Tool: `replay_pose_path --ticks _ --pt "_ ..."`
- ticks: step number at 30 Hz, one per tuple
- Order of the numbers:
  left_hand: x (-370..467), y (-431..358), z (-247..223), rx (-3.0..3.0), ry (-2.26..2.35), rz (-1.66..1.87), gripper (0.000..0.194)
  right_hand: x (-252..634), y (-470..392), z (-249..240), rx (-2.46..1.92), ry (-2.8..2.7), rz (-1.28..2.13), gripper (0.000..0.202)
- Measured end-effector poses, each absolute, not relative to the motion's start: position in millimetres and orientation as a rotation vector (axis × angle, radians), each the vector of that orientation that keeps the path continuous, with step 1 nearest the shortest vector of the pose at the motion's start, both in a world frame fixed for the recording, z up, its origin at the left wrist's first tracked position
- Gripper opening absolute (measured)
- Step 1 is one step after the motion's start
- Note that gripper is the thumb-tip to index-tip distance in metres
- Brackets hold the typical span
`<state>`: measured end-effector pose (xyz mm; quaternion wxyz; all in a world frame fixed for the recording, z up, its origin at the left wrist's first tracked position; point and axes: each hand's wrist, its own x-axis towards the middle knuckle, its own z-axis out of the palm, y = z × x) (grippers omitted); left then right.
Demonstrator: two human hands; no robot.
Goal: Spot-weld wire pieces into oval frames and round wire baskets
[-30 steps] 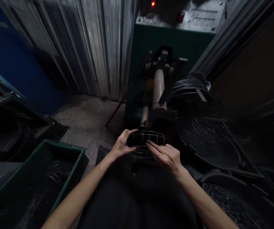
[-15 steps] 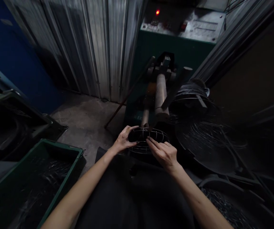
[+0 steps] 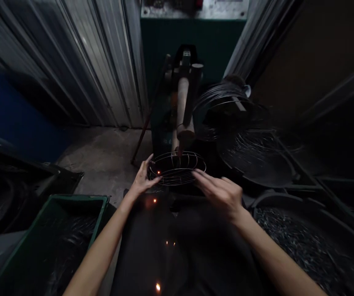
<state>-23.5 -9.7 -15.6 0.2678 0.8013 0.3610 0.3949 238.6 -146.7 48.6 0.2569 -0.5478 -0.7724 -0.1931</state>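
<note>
A round wire basket [image 3: 180, 176] sits at the lower tip of a machine with a thick metal cylinder [image 3: 183, 102]. My left hand [image 3: 141, 177] grips the basket's left side, thumb on the near wires and fingers at the far rim. Beside the right rim is my right hand [image 3: 221, 193], blurred, its fingertips at the wires; whether they pinch anything is too smeared to tell. Orange sparks [image 3: 155, 200] glow over the dark cloth [image 3: 152, 242] on my lap.
Left stands a green crate [image 3: 103, 205] with small metal pieces. Right are a coil of wire [image 3: 223, 92], a dark round tray [image 3: 251, 168] and a bin of metal bits [image 3: 288, 230]. Corrugated metal [image 3: 103, 61] stands behind.
The view has shifted, so the machine sits further left. Sparks have appeared. My right hand has moved from the basket's middle to its right edge, and the basket's rim shows more fully.
</note>
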Motion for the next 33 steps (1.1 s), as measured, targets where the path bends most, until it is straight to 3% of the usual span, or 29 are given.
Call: replay_pose_path --ticks 2,5,7,10,13,19,24,28,30,33 --pt "-27 -11 -22 2.156 0.991 1.04 0.078 275 -194 37 -1.774 -1.796 -0.373 0.033" --pt "-27 -16 -27 2.162 0.928 1.078 0.067 339 -267 -2 -2.396 -1.275 -0.277 0.049" --pt "-28 -22 -25 2.176 0.886 1.106 0.063 371 -308 -38 -2.675 -1.223 0.059 0.046" --pt "-32 -41 -17 2.202 0.871 1.095 0.065 382 -351 -86 -2.705 -1.23 0.406 0.039" --pt "-35 -64 -10 2.236 0.891 1.016 0.066 374 -371 -105 -2.639 -1.212 0.499 0.038" --pt "-19 -96 -33 2.233 0.897 0.764 0.067 379 -376 -96 -2.723 -0.921 0.457 0.037" --pt "-5 -109 -59 2.19 0.928 0.893 0.063 376 -371 -79 -2.754 -0.745 0.345 0.035" --pt "-1 -112 -61 2.207 0.931 0.948 0.055 339 -343 -39 -2.267 -0.49 0.245 0.036" --pt "0 -111 -59 2.22 0.911 0.926 0.054 313 -325 -20 -1.96 -0.494 0.349 0.038" --pt "0 -110 -55 2.239 0.903 0.877 0.056 281 -311 -12 -1.929 -0.79 0.554 0.028"
